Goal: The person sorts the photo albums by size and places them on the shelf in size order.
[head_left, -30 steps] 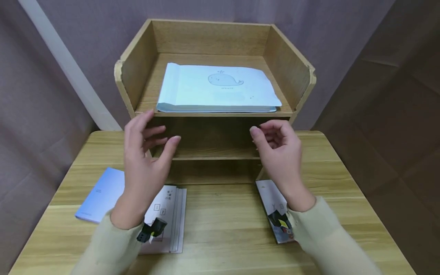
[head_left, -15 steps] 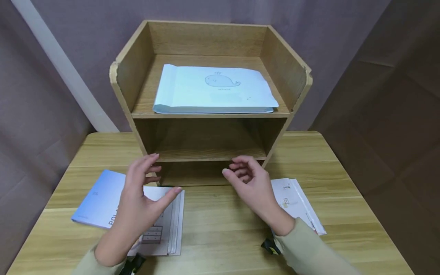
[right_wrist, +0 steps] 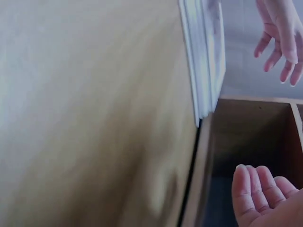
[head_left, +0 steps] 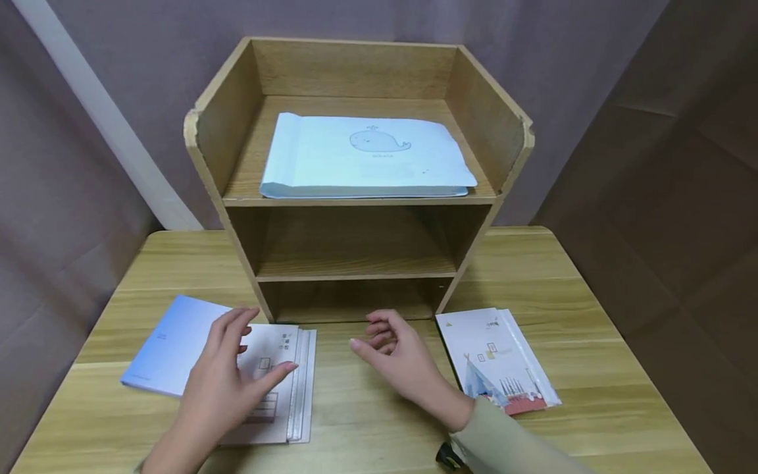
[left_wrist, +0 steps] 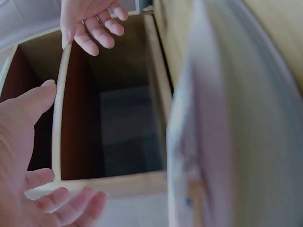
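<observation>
My left hand (head_left: 219,385) hovers over the white books (head_left: 290,421) at the left front of the table, thumb spread from the fingers and nothing in its grasp. My right hand (head_left: 405,362), its fingers loosely bent, hangs over the wood in front of the small wooden shelf (head_left: 355,275) and holds nothing. In the left wrist view both hands appear in front of the shelf's compartments. A pale blue book (head_left: 326,158) with a whale drawing lies flat on the top shelf.
A blue book (head_left: 172,345) lies on the table (head_left: 367,421) at the left, partly covered by the left hand and white books. To the right lies another white book (head_left: 491,355) with a tent picture. Grey curtains (head_left: 89,164) hang behind and beside the table.
Both hands have moved down from the middle shelf toward the tabletop, the right one also shifting left. The right-hand white book, partly hidden before, now shows fully.
</observation>
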A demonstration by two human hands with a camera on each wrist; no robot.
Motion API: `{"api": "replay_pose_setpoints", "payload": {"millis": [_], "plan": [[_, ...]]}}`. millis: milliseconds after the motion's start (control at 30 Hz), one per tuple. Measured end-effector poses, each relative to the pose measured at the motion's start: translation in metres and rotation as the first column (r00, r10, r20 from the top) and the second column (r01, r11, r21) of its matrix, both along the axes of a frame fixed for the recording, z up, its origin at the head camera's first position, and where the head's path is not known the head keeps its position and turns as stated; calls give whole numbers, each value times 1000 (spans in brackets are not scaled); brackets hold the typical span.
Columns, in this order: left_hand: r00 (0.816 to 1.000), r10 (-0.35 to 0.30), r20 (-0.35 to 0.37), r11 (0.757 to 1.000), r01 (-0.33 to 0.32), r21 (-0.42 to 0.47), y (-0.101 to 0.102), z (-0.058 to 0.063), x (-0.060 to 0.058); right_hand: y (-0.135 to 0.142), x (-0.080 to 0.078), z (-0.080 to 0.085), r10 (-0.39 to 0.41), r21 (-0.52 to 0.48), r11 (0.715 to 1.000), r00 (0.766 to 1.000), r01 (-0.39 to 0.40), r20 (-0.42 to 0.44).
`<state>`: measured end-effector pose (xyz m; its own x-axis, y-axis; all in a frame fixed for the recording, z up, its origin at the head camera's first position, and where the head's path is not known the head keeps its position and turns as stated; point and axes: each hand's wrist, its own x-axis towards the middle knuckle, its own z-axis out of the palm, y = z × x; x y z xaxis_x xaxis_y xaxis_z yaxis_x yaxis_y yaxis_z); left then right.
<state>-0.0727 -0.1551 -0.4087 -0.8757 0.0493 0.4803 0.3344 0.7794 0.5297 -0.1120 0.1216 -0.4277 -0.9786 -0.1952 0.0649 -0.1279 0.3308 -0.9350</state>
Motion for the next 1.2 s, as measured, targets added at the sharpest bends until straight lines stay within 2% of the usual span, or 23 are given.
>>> {"api": "replay_pose_setpoints", "payload": {"millis": [100, 233, 467, 667, 767, 1033, 1200], "plan": [[998, 53, 38, 997, -51, -55, -8, -8, 1, -5, 1, -9, 22, 26, 999, 999, -23, 47], [991, 96, 98, 992, -87, -95, -18, -17, 1, -13, 4, -14, 47, 62, 997, 993, -54, 110], [971, 158, 180, 978, -129, -164, -31, -29, 2, -28, 6, -23, 89, 2, 996, 964, -92, 251], [933, 173, 317, 972, -108, -211, -34, -34, 1, -37, 10, -24, 98, -62, 995, 935, -81, 341], [918, 174, 356, 970, -97, -223, -35, -37, 2, -40, 11, -23, 108, -89, 993, 924, -81, 366], [930, 148, 336, 973, -75, -221, -37, -41, 2, -50, 13, -28, 119, -161, 985, 899, -55, 421], [906, 158, 393, 971, -71, -227, -36, -41, 1, -55, 15, -28, 136, -208, 977, 877, -42, 462]]}}
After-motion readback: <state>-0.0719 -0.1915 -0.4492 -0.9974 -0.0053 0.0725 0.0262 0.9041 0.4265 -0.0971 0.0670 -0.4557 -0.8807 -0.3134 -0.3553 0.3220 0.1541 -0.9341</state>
